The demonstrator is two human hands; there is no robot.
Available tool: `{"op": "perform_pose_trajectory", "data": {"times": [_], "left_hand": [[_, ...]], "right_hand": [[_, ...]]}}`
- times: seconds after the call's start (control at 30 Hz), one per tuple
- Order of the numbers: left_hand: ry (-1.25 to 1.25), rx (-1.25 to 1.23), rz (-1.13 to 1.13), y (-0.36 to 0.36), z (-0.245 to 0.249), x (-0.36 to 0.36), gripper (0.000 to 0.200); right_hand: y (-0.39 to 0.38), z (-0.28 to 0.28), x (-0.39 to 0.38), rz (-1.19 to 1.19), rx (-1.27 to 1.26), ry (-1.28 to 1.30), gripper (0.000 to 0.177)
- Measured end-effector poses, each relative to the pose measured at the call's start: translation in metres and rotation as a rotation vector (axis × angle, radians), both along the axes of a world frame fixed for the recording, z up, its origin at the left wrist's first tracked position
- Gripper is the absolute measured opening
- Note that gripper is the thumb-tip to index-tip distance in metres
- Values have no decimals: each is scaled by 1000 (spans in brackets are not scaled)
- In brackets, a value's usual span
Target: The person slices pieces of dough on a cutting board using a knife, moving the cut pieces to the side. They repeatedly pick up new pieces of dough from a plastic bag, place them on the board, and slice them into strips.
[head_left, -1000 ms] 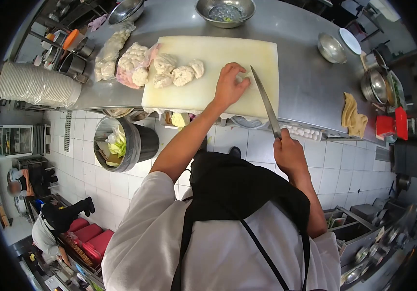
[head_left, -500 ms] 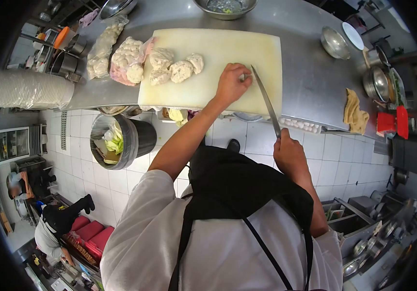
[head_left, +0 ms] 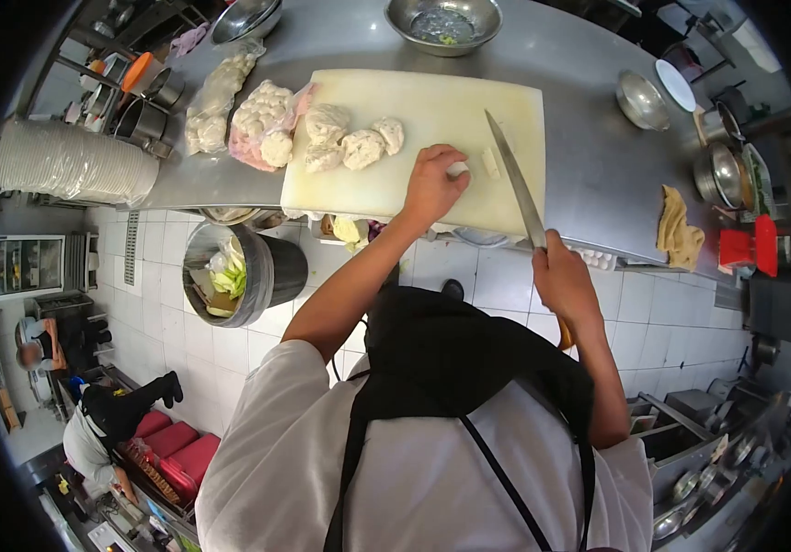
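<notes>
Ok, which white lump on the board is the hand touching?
The small piece under the left hand, beside the knife. The three bigger lumps lie in a cluster farther along the cutting board, with nothing touching them.

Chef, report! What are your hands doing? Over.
Left hand pinning white piece on board. Right hand gripping knife, blade over board. Slice beside blade.

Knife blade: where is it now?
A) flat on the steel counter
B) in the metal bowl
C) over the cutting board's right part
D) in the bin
C: the right hand grips the knife with its blade over the cutting board's right part; the left hand holds a white piece.
</notes>
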State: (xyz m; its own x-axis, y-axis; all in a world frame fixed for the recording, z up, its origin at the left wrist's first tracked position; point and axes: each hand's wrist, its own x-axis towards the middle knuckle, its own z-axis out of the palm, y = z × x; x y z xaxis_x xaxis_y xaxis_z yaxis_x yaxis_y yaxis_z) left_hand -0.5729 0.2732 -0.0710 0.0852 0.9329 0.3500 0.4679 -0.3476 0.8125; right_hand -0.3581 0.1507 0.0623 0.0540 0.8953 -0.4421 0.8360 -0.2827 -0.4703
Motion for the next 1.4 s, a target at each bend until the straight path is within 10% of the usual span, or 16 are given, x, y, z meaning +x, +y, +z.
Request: {"op": "perform_pose_trajectory", "data": {"times": [1.4], "left_hand": [[-178, -77, -16, 19, -8, 34, 16]], "right_hand": [[-45, 3, -6, 21, -22, -157, 21]]}}
